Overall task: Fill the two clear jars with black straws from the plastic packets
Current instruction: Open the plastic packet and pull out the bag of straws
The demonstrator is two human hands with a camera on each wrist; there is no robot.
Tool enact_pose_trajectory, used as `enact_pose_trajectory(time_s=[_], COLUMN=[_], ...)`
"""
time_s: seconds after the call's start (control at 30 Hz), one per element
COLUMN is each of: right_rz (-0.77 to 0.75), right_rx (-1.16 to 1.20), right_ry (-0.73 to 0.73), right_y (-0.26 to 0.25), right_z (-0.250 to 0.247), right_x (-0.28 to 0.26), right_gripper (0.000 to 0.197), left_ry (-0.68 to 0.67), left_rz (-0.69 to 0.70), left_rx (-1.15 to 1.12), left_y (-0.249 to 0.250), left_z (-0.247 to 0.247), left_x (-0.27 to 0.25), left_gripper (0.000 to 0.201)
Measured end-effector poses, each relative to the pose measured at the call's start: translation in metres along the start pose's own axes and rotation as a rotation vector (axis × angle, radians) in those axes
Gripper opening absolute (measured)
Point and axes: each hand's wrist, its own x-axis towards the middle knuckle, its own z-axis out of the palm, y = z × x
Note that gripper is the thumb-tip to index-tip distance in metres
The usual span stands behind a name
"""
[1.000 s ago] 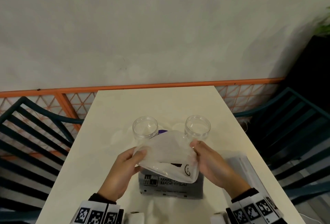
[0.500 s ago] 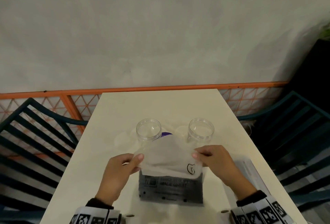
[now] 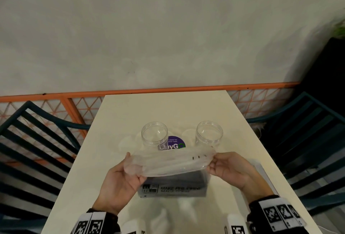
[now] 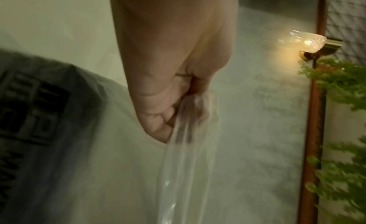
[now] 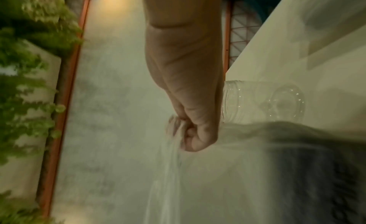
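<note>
Cream table (image 3: 168,110) runs away from the viewer to a grey wall w/ an orange rail along its base; dark slatted chairs stand left (image 3: 35,140) & right (image 3: 308,140).

Clear plastic packet (image 3: 168,162) is held stretched sideways above the table's near-centre, just in front of the jars. Left hand (image 3: 121,183) grips its left end, fingers curled round bunched film; the left wrist cam shows the film pinched in the fist (image 4: 174,102). Right hand (image 3: 231,172) clenches the right end the same way, film gathered btwn thumb & fingers (image 5: 190,130). Small black marks sit on the packet near its right end. Can't tell whether any straws are inside this packet.

Under it, flat on the table, lies a second packet (image 3: 173,187), dark contents, printed label w/ black text on its near face; contents too blurred to make out singly.

Two clear jars stand upright past the packets, open mouths up: left jar (image 3: 154,136) & right jar (image 3: 209,134), well apart. Btwn them a round purple sticker (image 3: 176,143) on the table reads "ClayGo". Both jars look unfilled.

Green plant (image 3: 339,28) at far right, next to a dark panel.
</note>
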Motion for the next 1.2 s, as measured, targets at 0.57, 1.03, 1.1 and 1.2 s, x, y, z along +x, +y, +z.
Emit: enact_pose_trajectory(time_s=[0.57,1.03,1.1,1.2], right_rz=[-0.500,-0.119,-0.093,-0.035], right_rx=[-1.118,-0.485,-0.261,-0.072], right_ry=[0.299,0.189,0.175,0.105], right_y=[0.014,0.019,0.016,0.011], right_z=[-0.003,-0.001,-0.004,-0.005], right_x=[-0.013,-0.004,-0.007,-0.013], right_gripper=[0.018,0.020,0.020,0.017], left_ry=[0.471,0.148,0.089,0.071], left_rz=[0.452,-0.041,-0.078,-0.103], left_rx=[1.297,0.269,0.215,0.142], left_y=[-0.003,-0.008,-0.010,-0.016], left_z=[-0.009,-0.007,-0.007,0.001], left_x=[-0.006,-0.004,-0.006,-0.010], left_gripper=[0.010,0.028,0.075,0.077])
